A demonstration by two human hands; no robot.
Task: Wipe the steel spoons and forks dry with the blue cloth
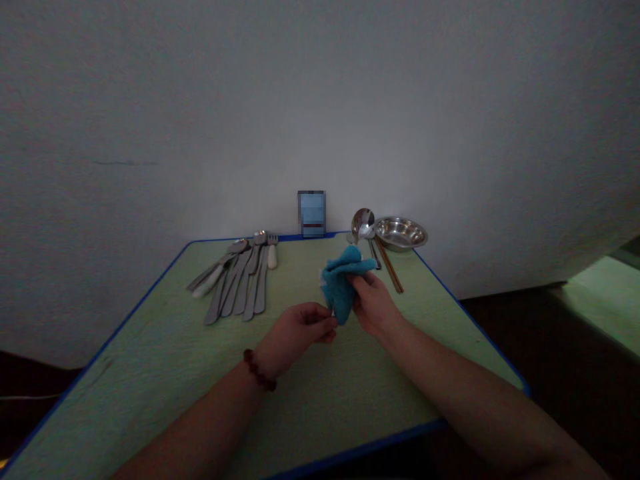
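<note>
The right hand (374, 305) grips the teal cloth (341, 283), its long axis upright; the left hand (298, 331) pinches narrowly at the cloth's lower edge, hold impossible to tell.

Left forearm (200, 420) and right forearm (480, 400) extend inward from the lower frame corners, converging at centre. Left hand (300, 330) — fingers curled, thumb and fingertips closed in a pinch, left wrist (265, 357) slightly bent. Right hand (374, 305) — back upward, fingers curled and closed. The hands sit just apart, the right farther forward.
</note>
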